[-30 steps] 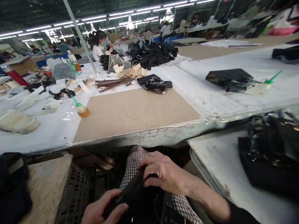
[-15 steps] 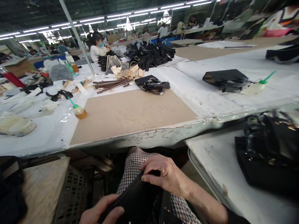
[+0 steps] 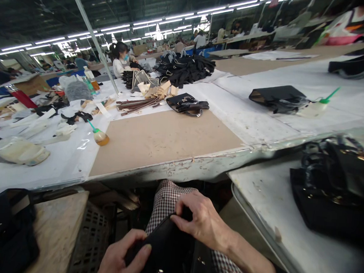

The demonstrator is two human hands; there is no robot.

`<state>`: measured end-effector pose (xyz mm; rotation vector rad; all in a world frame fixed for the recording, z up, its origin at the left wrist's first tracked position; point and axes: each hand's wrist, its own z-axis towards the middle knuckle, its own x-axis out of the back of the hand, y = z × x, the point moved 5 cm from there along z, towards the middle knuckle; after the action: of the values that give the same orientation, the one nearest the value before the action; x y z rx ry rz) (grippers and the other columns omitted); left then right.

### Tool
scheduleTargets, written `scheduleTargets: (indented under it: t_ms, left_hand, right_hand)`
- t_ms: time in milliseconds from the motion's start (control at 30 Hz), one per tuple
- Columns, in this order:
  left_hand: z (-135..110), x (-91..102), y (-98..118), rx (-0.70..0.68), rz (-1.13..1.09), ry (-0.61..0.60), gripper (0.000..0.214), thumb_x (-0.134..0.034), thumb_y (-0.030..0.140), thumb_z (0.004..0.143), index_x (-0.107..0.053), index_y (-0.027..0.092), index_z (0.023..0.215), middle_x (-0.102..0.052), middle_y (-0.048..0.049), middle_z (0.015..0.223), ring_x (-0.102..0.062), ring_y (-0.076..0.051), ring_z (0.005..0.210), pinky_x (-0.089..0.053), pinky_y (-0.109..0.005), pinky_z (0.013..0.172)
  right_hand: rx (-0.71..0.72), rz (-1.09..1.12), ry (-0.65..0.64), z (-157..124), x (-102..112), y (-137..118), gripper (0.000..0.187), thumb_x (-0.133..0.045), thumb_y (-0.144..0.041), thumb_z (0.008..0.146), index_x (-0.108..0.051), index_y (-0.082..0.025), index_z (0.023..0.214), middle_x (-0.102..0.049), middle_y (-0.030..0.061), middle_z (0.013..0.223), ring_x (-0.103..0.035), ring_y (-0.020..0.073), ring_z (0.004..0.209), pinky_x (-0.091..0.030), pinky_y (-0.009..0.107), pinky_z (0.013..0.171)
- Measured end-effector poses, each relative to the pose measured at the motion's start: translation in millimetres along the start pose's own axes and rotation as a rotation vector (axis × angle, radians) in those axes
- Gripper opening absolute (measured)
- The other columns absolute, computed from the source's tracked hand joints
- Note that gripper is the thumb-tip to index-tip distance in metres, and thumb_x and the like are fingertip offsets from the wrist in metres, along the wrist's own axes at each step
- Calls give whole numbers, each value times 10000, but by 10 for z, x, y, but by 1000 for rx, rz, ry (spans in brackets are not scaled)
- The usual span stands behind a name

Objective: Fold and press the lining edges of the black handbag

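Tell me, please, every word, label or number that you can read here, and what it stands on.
No text can be read in this view.
Bag, held by the left hand and right hand: no lettering shows.
Amber bottle: no label shows.
Coloured panel at the top right: too blurred to read.

Open over mat [image 3: 165, 141]; bag [image 3: 331, 194] blocks right.
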<state>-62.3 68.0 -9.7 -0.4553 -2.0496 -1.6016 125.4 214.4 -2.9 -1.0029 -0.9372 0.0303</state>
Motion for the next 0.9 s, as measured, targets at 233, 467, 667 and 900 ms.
scheduleTargets:
  t_ms: [233, 467, 667, 900]
  left_hand:
    - [436, -21, 480, -111, 157, -130, 251, -542, 311, 963, -753, 199, 887, -727, -17, 881, -654, -180, 830, -466, -236, 777]
    - [402, -125, 476, -175, 240, -130, 297, -520, 207, 943, -718, 183, 723, -634, -3, 773, -609, -150, 741, -414, -233, 700]
    - [42, 25, 29, -133, 186, -57, 343, -498, 356, 983, -769, 208, 833, -597, -9, 758, -603, -149, 722, -422, -209, 651]
    - [-15, 190, 57, -48, 111, -148, 229, -586, 340, 927, -766, 216, 996, -667, -13, 858, -635, -171, 819, -465, -219, 742]
  right_hand:
    - [64, 37, -61, -18, -18, -116, 190, -731, -251, 869, -683, -243, 1053, -733, 7, 907, -639, 209, 874, -440, 356, 856]
    - [128, 26, -99, -89, 16, -66, 145, -657, -352, 958, -764, -262, 921, -730, 5, 844, -646, 190, 838, -440, 340, 855]
    - [121, 50, -131, -59, 2, -48, 118, -687, -336, 940, -767, -265, 890, -746, -12, 853, -662, 182, 847, -439, 322, 849]
    - [176, 105, -112, -43, -84, -104, 117, -709, -327, 930, -752, -241, 864, -733, -5, 832, -660, 179, 827, -420, 326, 839]
